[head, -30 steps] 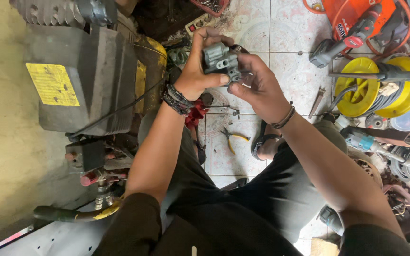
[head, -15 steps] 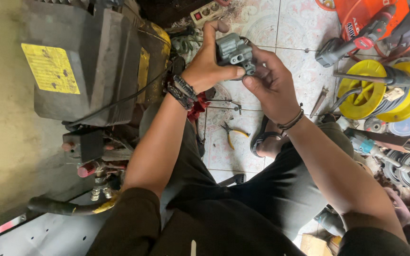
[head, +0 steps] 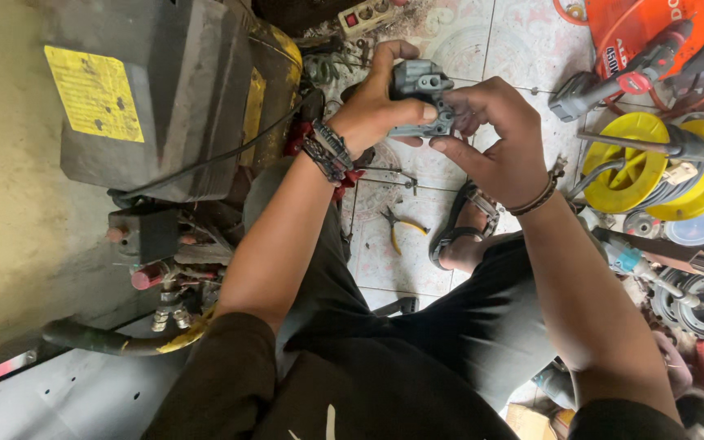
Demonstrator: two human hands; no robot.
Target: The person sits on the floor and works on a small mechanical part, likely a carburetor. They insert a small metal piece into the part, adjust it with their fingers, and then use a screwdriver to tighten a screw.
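I get soft, even daylight here, bright on the pale tiled floor (head: 531,49) at the top and on the yellow hose reel (head: 621,167). No hard glare. The dark machine housing (head: 173,90) sits dimmer, with murky shadow beneath it. Focus holds at centre on the grey metal part (head: 424,96); the lower edge goes soft, and the wide lens bends things at the corners.

Left: grey machine (head: 156,98) with yellow label (head: 94,92)
Floor: yellow-handled pliers (head: 398,226) on patterned tiles (head: 523,41)
Right: yellow hose reel (head: 649,167), orange machine (head: 637,28)
Top: power strip (head: 366,15)
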